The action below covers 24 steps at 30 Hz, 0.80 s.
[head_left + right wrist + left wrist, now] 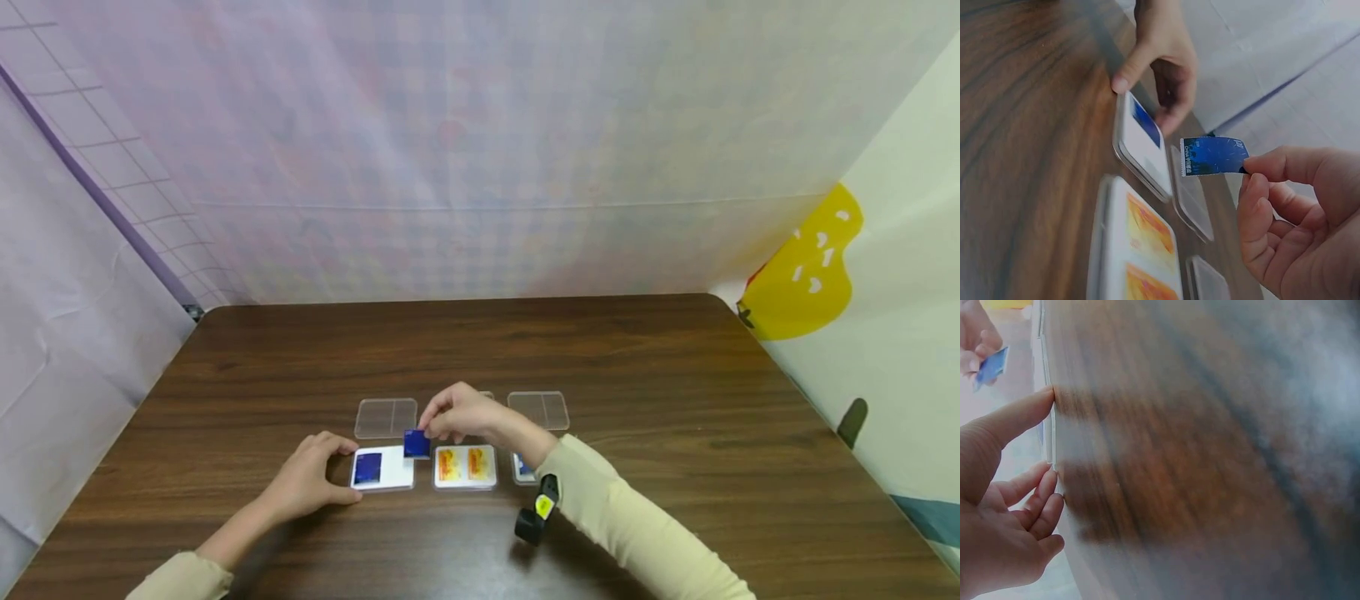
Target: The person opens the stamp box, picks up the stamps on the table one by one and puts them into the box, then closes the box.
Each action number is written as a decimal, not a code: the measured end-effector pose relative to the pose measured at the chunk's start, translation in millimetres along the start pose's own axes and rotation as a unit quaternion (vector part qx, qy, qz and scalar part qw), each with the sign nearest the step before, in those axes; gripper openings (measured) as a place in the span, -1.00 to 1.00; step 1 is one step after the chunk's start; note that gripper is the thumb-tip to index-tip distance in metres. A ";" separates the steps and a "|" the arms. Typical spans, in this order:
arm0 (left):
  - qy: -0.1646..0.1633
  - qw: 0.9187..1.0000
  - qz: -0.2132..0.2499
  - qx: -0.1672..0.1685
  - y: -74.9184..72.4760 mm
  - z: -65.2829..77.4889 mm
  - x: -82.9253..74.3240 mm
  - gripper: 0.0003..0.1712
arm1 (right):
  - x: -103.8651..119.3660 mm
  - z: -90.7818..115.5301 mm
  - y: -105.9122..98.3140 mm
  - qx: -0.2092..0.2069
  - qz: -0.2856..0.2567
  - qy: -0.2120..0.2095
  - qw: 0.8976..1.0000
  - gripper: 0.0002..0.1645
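My right hand (pixel 467 412) pinches a small blue postage stamp (pixel 417 444) by its edge between thumb and fingertips. In the right wrist view this stamp (pixel 1213 155) shows a perforated end and small white print. It hangs over the right part of a shallow clear case with a white insert (pixel 393 470). Another dark blue stamp (pixel 368 468) lies on the left half of that insert. My left hand (pixel 306 477) holds the case by its left end, thumb at the near edge and fingertips at the far edge, as the left wrist view also shows.
Right of it sits a second case (pixel 463 467) with two yellow-orange stamps. A third case (pixel 521 477) with something blue is partly hidden by my right forearm. Clear lids (pixel 386 418) lie behind the cases, one mostly behind my hand. The brown table (pixel 600 350) meets a curtain.
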<state>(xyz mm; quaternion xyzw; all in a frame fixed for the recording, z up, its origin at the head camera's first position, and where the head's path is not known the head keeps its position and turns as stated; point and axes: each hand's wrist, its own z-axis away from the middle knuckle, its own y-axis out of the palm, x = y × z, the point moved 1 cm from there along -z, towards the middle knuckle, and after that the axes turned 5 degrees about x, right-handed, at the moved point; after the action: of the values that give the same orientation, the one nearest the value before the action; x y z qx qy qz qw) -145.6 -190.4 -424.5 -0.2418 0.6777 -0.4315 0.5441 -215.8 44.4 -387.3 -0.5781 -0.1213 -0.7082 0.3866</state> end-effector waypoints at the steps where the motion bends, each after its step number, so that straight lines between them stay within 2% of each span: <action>1: 0.000 1.000 0.000 0.000 0.1 -0.2 0.2 -0.33 | 0.4 -1.8 3.6 0.000 -0.003 0.002 1.000 -0.85; 8: 0.001 1.000 0.000 -0.002 0.2 -1.2 1.3 -0.34 | -4.9 -13.9 22.1 -0.009 -0.018 0.021 1.000 -0.82; 15: 0.003 1.000 0.002 -0.001 -0.1 -0.6 1.6 -0.33 | -10.2 -21.4 31.1 -0.029 -0.002 0.050 0.998 -0.82; 20: 0.002 1.000 0.001 -0.001 0.4 0.0 1.8 -0.33 | -10.4 -24.5 36.9 -0.061 0.044 0.027 0.997 -0.86; 24: -0.001 1.000 0.005 0.002 0.7 0.0 0.9 -0.32 | -12.2 -25.4 41.5 -0.090 0.095 0.001 0.991 -0.92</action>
<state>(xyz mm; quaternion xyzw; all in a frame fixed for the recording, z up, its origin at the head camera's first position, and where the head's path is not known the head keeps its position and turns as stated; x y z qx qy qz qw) -145.8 -190.7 -425.6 -0.2378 0.6775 -0.4301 0.5472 -205.2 5.7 -417.6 -0.6186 -0.0006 -0.6771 0.3986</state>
